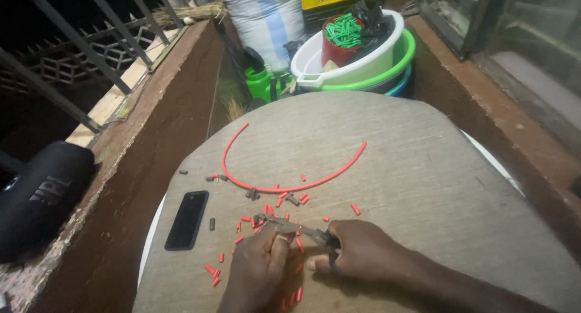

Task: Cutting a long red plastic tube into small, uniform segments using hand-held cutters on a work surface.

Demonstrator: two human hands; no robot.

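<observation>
A: How many hands on the small metal cutting pliers?
B: Two. Right hand clamps the handles; left hand pinches near the tip.
A: Long curved red tubes?
B: One, above them; dozens of short red tube pieces scattered about.

There is one view only — a camera worn on the person's head, tilted steeply down and forward over the rounded grey wooden board. It sits close: the left hand and right hand fill the bottom edge, with the forearms cut off by the frame. The far end of the board lies mid-picture, and beyond it the view reaches the stacked white and green plastic basins at the top — the brown ledge runs up the left side.
</observation>
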